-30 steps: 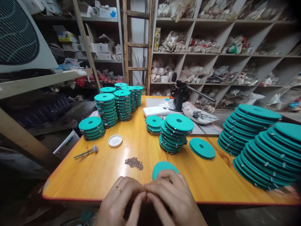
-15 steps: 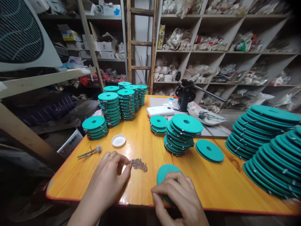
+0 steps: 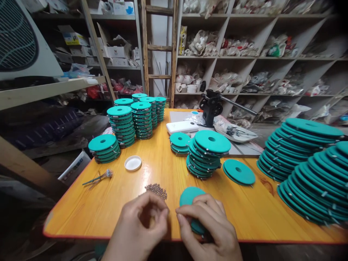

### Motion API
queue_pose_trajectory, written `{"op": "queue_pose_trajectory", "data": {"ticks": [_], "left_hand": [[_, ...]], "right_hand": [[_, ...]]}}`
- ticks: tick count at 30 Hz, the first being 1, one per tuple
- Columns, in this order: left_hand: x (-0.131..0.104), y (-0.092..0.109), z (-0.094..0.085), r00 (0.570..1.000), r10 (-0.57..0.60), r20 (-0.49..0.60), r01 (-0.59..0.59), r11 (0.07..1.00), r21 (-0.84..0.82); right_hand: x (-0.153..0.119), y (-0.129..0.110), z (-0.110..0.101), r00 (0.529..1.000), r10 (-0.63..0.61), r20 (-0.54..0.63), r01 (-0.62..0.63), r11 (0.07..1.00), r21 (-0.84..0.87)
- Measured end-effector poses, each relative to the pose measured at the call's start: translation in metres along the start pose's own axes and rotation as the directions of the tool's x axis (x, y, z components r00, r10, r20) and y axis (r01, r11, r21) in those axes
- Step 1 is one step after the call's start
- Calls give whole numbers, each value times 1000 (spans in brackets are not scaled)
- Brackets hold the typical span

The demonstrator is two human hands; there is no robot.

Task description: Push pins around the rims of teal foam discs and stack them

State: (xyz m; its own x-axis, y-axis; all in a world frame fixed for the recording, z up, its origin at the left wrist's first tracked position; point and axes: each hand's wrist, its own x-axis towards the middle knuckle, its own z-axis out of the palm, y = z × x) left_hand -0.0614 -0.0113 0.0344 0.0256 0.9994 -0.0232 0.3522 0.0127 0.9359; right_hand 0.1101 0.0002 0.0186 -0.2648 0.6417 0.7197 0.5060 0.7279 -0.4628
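Observation:
My left hand [image 3: 144, 221] is just in front of the pile of small dark beads [image 3: 157, 190], thumb and fingertips pinched together; whatever lies between them is too small to make out. To its right, my right hand [image 3: 209, 224] rests over a green disc [image 3: 190, 195] at the table's front edge. Its thumb and index finger are pressed together, and anything in that pinch cannot be seen. A narrow gap separates the two sets of fingertips. Behind the beads lies a round white lid [image 3: 133, 163].
Stacks of green discs stand at the back left [image 3: 141, 119], centre [image 3: 208, 156] and right [image 3: 312, 181] of the wooden table [image 3: 108, 214]. A wire bundle [image 3: 99, 177] lies left. Farther back are a white power bank [image 3: 182, 127] and a black clamp-like device [image 3: 212, 108].
My left hand has moved right, away from the bead pile and toward my right hand, its fingertips still pinched. My right hand has stayed nearly in place over the disc. The view has shifted slightly.

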Motion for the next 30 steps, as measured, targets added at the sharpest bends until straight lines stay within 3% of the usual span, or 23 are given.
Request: {"op": "queue_pose_trajectory", "data": {"ticks": [3, 7, 11, 24, 30], "left_hand": [[0, 5, 10, 994, -58, 91, 78, 967, -241], [3, 4, 9, 982, -154, 108, 183, 913, -366], [2, 3, 8, 980, -162, 117, 199, 852, -484], [0, -14, 10, 987, -103, 121, 157, 758, -633], [1, 1, 8, 978, -155, 142, 209, 777, -594]], "right_hand": [[3, 1, -2, 999, -9, -48, 8, 1000, -17], [0, 4, -3, 999, -4, -37, 4, 1000, -2], [-2, 5, -4, 999, -19, -33, 19, 1000, -3], [-2, -4, 7, 986, 104, -131, -95, 992, 80], [-2, -6, 5, 987, 115, -110, -106, 991, 78]]}}
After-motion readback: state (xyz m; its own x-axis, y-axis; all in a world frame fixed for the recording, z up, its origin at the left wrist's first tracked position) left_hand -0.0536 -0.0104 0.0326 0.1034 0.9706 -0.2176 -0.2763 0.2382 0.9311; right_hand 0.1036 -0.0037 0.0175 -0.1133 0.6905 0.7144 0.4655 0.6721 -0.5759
